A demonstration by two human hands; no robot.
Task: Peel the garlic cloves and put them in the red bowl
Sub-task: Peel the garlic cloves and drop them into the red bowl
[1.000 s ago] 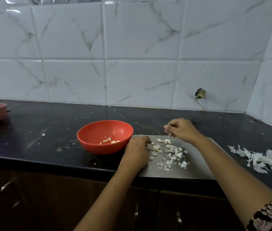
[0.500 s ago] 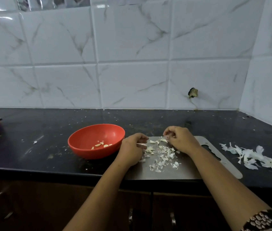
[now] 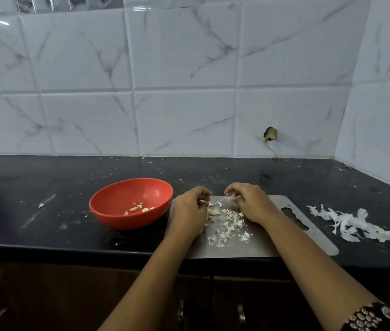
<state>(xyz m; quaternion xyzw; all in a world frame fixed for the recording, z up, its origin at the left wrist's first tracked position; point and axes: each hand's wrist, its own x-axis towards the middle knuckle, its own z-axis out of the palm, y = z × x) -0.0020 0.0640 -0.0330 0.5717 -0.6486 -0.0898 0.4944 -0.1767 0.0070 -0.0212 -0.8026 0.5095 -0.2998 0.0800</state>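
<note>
Red bowl (image 3: 117, 219): stands on bench (image 3: 46, 223), just left of steel board (image 3: 248, 247), likely so drops are short; holds a few peeled cloves (image 3: 139, 208).
Right hand (image 3: 248, 203): fingers pinch a garlic clove (image 3: 231, 199) over the board, likely so skin falls there.
Left hand (image 3: 190, 211): fingers curled beside a pale sliver; grasp cannot be told.
Skin scraps (image 3: 229, 226): on the board between the hands.

Bowl (image 3: 117, 217): red, round, upright, left of centre. Peeled cloves (image 3: 139, 208): a few, pale yellow, on its bottom. Unpeeled cloves (image 3: 214, 212): whitish, loose, centre frame.
</note>
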